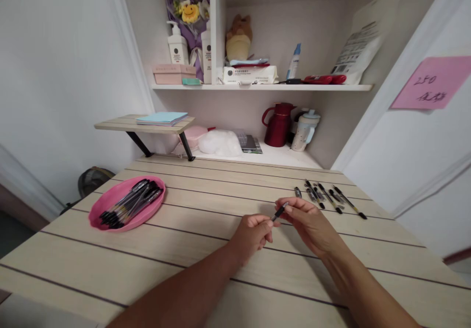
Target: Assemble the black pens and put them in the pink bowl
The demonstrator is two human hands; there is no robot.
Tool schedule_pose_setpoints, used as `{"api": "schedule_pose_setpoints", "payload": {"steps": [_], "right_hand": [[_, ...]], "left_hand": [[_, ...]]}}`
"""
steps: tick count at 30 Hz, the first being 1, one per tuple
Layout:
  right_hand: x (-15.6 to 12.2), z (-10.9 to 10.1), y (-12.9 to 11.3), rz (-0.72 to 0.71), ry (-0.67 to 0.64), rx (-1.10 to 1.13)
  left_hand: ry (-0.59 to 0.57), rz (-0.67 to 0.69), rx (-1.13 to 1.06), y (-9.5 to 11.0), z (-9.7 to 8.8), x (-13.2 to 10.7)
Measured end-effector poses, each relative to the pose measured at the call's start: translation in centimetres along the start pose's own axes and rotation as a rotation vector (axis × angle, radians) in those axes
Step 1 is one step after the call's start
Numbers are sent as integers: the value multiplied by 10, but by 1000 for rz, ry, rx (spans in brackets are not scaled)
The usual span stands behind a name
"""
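Note:
Both my hands meet over the middle of the wooden table, holding one black pen between them. My left hand is closed around its lower end. My right hand pinches its upper end with fingertips. A pink oval tray at the left holds several black pens. Several more black pens and pen parts lie loose on the table just beyond my right hand.
A small raised wooden shelf with blue notebooks stands at the back left. Behind the table, a recess holds a red jug, a white cup and bags. An upper shelf carries bottles, boxes and a plush toy. A pink note is stuck on the right wall.

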State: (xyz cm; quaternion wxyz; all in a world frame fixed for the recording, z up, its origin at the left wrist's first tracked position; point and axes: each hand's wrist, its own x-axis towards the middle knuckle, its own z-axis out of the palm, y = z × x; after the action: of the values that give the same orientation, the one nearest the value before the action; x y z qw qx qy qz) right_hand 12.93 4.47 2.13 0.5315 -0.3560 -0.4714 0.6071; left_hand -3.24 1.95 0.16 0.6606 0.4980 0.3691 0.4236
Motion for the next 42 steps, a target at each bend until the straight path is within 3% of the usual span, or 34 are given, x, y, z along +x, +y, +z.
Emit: {"api": "schedule_pose_setpoints", "payload": {"steps": [13, 16, 19, 20, 24, 27, 32, 37, 39, 42], "right_hand": [[2, -4, -1, -41, -26, -135], [12, -23, -9, -93, 155, -220], [32, -51, -19, -126, 511, -463], [41, -60, -21, -115, 568, -600], [73, -70, -23, 10, 491, -1313], [87, -60, -13, 80, 447, -1473], [90, -45, 0, 80, 418, -1340], [68, -33, -6, 27, 337, -1123], [53, -23, -9, -56, 294, -882], [34, -7, -12, -222, 248, -290]], "left_hand": [[25, -13, 25, -6, -3, 4], [70, -28, -29, -4, -4, 4], [89, -41, -61, -3, -6, 5], [91, -41, -64, -4, -6, 6], [83, -19, -66, -5, -6, 7], [103, -11, -77, -4, -6, 7], [124, 10, -96, -4, -8, 8], [93, 13, -86, -4, -9, 7], [92, 1, -72, -4, -9, 7], [89, 9, -51, -4, -7, 6]]}}
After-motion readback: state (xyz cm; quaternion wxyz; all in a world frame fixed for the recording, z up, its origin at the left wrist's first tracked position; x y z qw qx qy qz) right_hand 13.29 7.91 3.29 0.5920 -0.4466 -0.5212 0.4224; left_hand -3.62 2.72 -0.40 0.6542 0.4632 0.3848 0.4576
